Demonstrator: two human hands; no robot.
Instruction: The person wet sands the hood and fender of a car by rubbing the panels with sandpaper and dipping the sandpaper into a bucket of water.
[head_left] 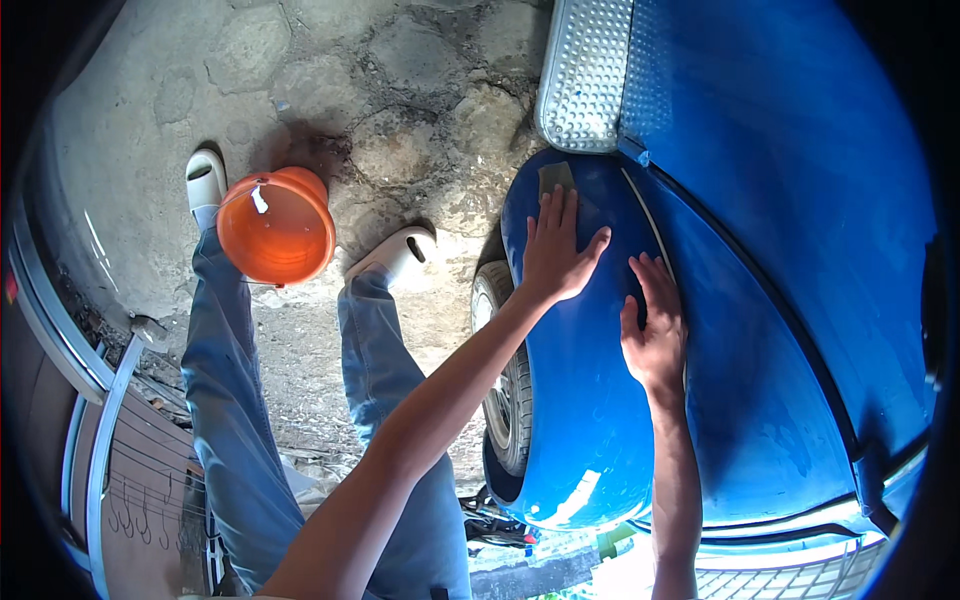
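My left hand [562,255] lies flat on the rounded blue car fender [590,390], its fingers stretched away from me and its thumb out to the side. Beneath its fingertips is a small, flat, olive-brown piece [556,178] that looks like sandpaper; part of it is covered by the fingers. To the right, my right hand [655,335] is open against the upper side of the same fender, beside a thin pale strip [645,210]. Its fingers are spread a little, and nothing shows in them.
An orange bucket [318,225] stands on the rough stone ground [410,60] between my feet. Under the fender is a wheel [510,410]. A dimpled metal running board [585,80] projects beyond it. A metal-framed rack with hooks [110,450] stands at the left.
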